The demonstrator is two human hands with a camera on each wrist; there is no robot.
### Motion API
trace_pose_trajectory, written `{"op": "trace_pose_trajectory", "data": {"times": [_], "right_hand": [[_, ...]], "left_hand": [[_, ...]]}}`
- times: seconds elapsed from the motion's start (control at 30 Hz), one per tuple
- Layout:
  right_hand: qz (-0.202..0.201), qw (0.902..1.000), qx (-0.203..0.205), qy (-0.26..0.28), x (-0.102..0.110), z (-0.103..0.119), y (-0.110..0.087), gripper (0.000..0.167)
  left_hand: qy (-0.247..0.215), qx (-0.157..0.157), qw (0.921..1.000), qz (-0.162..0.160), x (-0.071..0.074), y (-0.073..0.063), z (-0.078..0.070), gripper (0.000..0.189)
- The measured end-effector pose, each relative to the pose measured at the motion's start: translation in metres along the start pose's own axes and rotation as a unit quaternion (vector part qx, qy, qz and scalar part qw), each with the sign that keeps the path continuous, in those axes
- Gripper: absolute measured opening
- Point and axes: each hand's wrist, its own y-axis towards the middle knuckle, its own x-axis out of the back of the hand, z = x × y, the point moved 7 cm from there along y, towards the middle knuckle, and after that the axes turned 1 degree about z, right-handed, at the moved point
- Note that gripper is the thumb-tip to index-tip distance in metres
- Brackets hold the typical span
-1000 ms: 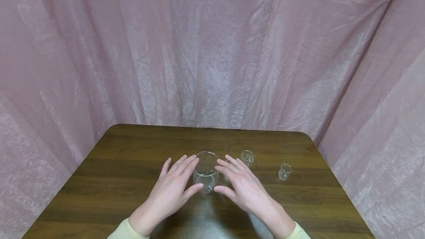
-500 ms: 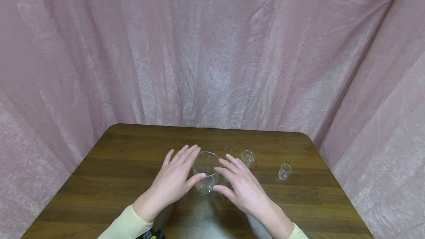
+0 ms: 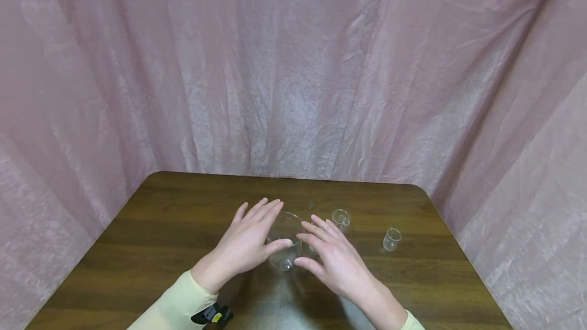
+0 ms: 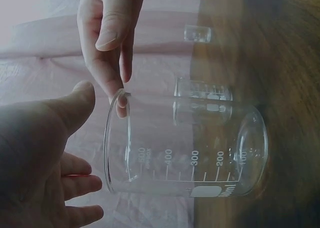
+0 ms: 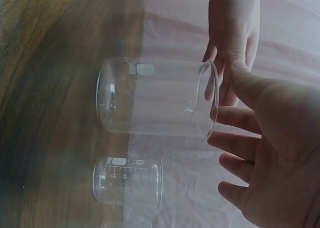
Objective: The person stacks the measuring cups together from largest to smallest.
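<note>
A large clear glass beaker (image 3: 285,257) with white volume marks (image 4: 195,158) stands upright on the table between both hands. My left hand (image 3: 245,244) hovers at the left of its rim, fingers extended and thumb out over the near side; it looks apart from the glass in the left wrist view. On the other side is my right hand (image 3: 338,259), fingers spread and slightly bent. Its fingertips (image 5: 215,113) lie at the rim in the right wrist view, and I cannot tell whether they touch. A smaller beaker (image 5: 127,180) stands beside the large one, mostly hidden by the right hand in the head view.
Another small beaker (image 3: 341,218) stands beyond the right hand, partly covered by it. Farther right is a tiny beaker (image 3: 392,239). The brown wooden table (image 3: 151,248) is bordered by pink curtains (image 3: 293,75). A black wrist device (image 3: 213,314) sits under the left sleeve.
My left hand has moved forward and a little right, its thumb now farther across the beaker, and its wrist device has come into view. The right hand and the beakers have barely moved.
</note>
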Motion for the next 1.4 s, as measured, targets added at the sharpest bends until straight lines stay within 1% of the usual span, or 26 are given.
{"op": "trace_pose_trajectory", "data": {"times": [0.13,0.33,0.57,0.67,1.03,1.4], "right_hand": [[-0.002,1.0,0.007,0.003,0.001,0.0,0.0,0.05],[-0.003,0.9998,0.012,0.013,0.004,-0.002,0.0,0.047],[-0.002,0.9997,0.011,0.022,0.005,-0.004,0.0,0.043],[-0.001,0.9996,0.013,0.023,0.005,-0.005,0.0,0.042],[0.009,0.9996,0.014,0.022,0.007,-0.01,-0.001,0.042],[0.012,0.9992,0.027,0.026,0.009,-0.013,-0.002,0.041]], "left_hand": [[0.006,0.002,0.9999,0.014,-0.002,0.002,-0.002,0.094],[0.005,0.003,0.9998,0.021,-0.005,0.004,-0.002,0.094],[-0.005,0.015,0.9993,0.033,-0.011,0.004,0.001,0.095],[-0.012,0.014,0.9992,0.034,-0.013,0.004,0.002,0.094],[-0.017,-0.007,0.9985,0.052,-0.017,0.003,0.0,0.093],[-0.036,-0.015,0.9975,0.059,-0.019,0.004,0.0,0.094]]}}
